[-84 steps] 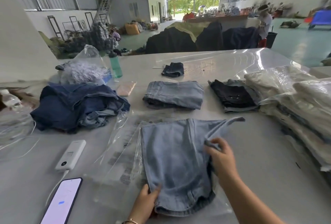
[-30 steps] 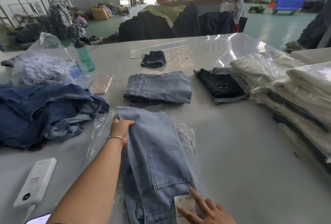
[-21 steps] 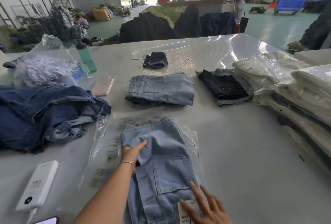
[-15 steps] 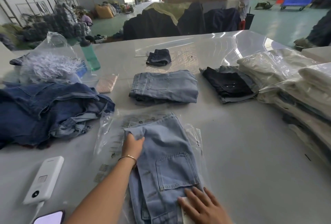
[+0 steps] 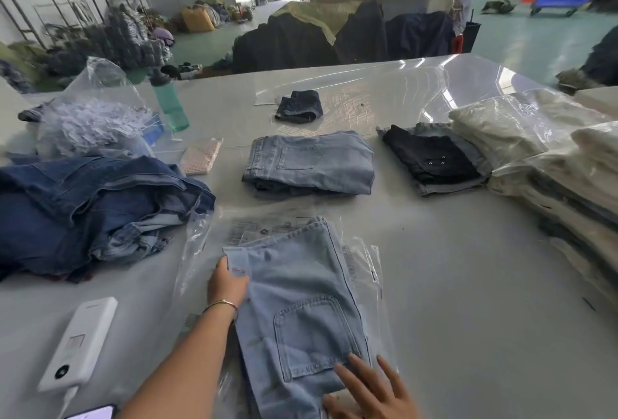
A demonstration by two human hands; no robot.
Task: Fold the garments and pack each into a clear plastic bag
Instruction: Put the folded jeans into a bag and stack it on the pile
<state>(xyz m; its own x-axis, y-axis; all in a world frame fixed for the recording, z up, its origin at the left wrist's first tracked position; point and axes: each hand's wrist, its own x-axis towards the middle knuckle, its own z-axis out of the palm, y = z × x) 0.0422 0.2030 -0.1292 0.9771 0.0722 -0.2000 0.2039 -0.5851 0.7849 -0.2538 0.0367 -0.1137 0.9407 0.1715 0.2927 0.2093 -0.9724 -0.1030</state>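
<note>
Denim in a pale wash, the light jeans (image 5: 301,301), is laid on top of a clear plastic bag (image 5: 363,271) in the near middle of the desk (image 5: 468,284), with the long axis running away from the person and the far end toward the printed end of the bag. The jeans are not yet inside the bag; the film is seen spread beneath and to both sides. The left hand (image 5: 227,284) is placed at the left edge of the garment, beside a folded-over corner flap; the fingers appear tucked against or under the cloth, and whether the edge is pinched cannot be told. The right hand (image 5: 371,388) is laid flat with straight, spread fingers on the near end, just below the back pocket, and nothing is held by it.

The coming fold is judged to turn on the far end, which lies ahead of both hands along the long axis; the left hand is the nearer to it. A folded pair of jeans (image 5: 309,162) is seen farther back, and a heap of dark denim (image 5: 90,207) to the left.
</note>
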